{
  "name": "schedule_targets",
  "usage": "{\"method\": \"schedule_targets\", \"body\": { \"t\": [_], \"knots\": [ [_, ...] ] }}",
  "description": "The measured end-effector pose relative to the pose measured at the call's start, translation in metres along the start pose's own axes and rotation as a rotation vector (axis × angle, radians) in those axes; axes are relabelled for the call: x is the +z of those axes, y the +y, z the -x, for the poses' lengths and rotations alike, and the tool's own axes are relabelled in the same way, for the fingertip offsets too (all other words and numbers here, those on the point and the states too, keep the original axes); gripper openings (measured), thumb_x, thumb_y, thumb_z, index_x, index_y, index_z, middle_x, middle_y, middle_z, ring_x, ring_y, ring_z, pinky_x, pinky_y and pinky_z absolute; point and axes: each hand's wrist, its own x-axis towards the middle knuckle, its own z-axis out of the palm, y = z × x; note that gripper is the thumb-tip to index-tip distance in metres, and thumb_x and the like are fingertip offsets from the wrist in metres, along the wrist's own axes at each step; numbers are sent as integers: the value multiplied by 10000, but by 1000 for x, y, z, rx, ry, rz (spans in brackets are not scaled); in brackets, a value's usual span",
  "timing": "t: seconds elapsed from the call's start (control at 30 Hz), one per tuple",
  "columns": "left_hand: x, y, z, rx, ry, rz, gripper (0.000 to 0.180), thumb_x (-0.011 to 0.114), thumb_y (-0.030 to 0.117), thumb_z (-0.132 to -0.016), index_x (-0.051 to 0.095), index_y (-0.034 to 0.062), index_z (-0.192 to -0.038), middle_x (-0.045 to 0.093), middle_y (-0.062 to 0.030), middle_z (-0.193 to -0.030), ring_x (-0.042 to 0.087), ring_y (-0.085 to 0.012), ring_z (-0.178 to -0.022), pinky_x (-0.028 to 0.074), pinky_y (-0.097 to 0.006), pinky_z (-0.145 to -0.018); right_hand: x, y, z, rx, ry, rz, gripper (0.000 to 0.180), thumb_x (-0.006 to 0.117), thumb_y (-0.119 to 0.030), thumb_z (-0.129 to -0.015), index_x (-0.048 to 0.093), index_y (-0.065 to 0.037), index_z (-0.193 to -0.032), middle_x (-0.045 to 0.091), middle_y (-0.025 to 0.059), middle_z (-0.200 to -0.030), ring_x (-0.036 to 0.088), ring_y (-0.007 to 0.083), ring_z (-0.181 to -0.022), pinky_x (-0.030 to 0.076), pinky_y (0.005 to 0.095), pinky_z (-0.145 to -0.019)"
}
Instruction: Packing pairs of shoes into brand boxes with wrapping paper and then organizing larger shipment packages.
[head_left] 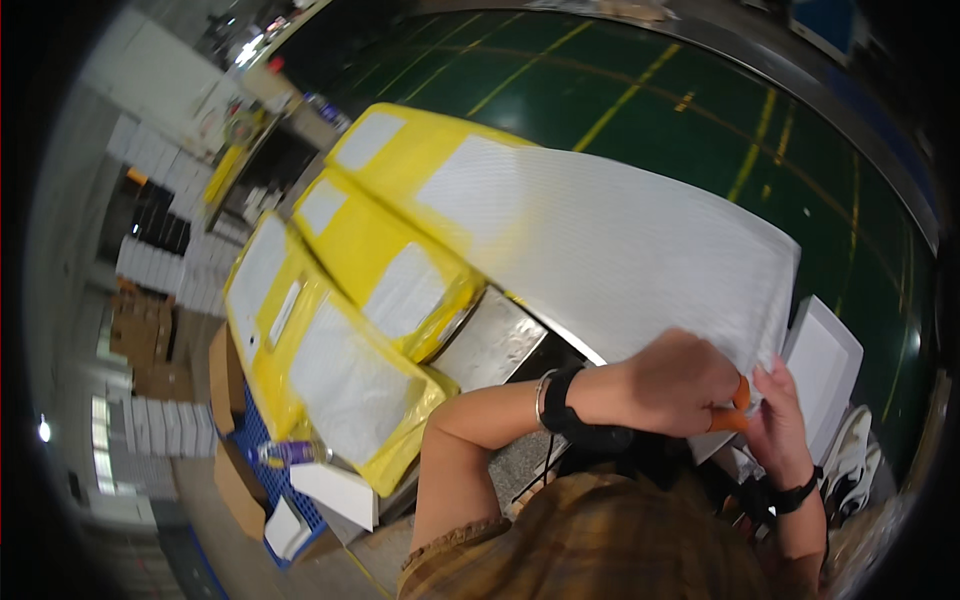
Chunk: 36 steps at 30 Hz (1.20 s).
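My left hand (685, 385) reaches across to the right, its fingers curled together, with orange coverings (730, 418) at the finger and thumb tips. My right hand (780, 415) meets it there, fingers bent inward. Something small and pale seems to be between the two hands; I cannot make out what it is. Just beyond them lies a wide white ribbed sheet (640, 245), its near right corner close to my fingertips. The sheet overlaps the end of a yellow-wrapped panel (440, 140). An open white box (825, 365) stands right of my right hand.
White sneakers (852, 455) are at the right. Two more yellow-wrapped pieces, one long (265, 370) and one in the middle (370, 235), lie left. A bottle (288, 453) stands by a blue crate (300, 505). Beyond spreads a green surface (620, 75) with yellow lines.
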Motion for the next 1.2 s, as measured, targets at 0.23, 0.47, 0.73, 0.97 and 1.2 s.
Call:
{"method": "schedule_targets", "body": {
  "t": [0.23, 0.47, 0.73, 0.97, 1.2],
  "knots": [
    [-115, -179, 58, -520, 921, -455, 486, 695, 229, -875, 577, 43, -1309, 610, -225, -1263, 593, -326, -1130, 479, -382, -933, -93, -40, 33, -179, 240, 247, 426, 636, -96, -926, 497, -26, -1322, 640, 90, -1237, 629, 174, -1084, 482, 322, -974],
    [-75, -272, 136, -993, 721, -1093, 524, 668, 232, -879, 536, 11, -1336, 552, -276, -1334, 530, -402, -1232, 432, -425, -1035, -173, -52, 37, -240, 381, 407, 299, 630, -96, -947, 555, -44, -1231, 665, 65, -1169, 636, 142, -1014, 491, 288, -922],
    [-55, -245, 106, -638, 880, -519, 173, 582, 166, -925, 618, 14, -1001, 651, -244, -905, 625, -444, -842, 484, -521, -734, -320, -86, 86, -389, 607, 889, 305, 578, -197, -1004, 566, -9, -1245, 648, 46, -1139, 591, 105, -1032, 453, 265, -929],
    [-49, -224, 136, -718, 940, -483, 144, 602, 165, -962, 627, 33, -1015, 619, -99, -757, 561, -179, -656, 448, -336, -611, -347, -92, 206, -116, 1426, 2140, 453, 629, -197, -914, 557, -91, -1349, 589, 201, -1312, 551, 408, -1182, 450, 437, -988],
    [-41, -212, 130, -815, 1084, 85, 305, 682, 126, -928, 582, 16, -1194, 509, 42, -702, 398, -35, -570, 300, -222, -489, -369, -51, 245, -387, 1361, 1727, 615, 691, -56, -754, 514, -45, -1344, 542, 224, -1289, 540, 375, -1187, 478, 406, -917]
  ]
}}
